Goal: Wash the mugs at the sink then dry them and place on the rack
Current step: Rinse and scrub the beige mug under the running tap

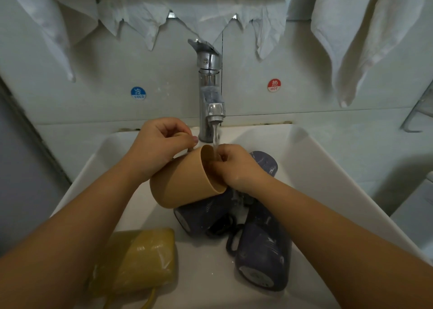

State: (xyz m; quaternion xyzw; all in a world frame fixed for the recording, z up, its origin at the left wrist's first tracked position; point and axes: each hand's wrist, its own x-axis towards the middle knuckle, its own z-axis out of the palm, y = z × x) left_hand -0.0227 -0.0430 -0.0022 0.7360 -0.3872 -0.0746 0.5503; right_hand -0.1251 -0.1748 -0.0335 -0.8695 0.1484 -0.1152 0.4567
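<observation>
A tan mug (182, 184) is tilted on its side over the white sink (328, 175), its mouth turned to the right under the running tap (209, 90). My left hand (159, 147) grips its handle from above. My right hand (236, 165) has its fingers curled over the rim and into the mouth, where the water falls. Three dark blue mugs lie in the basin: one (201, 217) under the tan mug, one (263, 254) at the front right, one (266, 162) behind my right hand. A yellow mug (138, 259) lies at the front left.
White towels (346, 39) hang on the wall above the sink. Cold (138, 93) and hot (274, 85) stickers flank the tap. A metal rack edge (414, 118) shows at the far right.
</observation>
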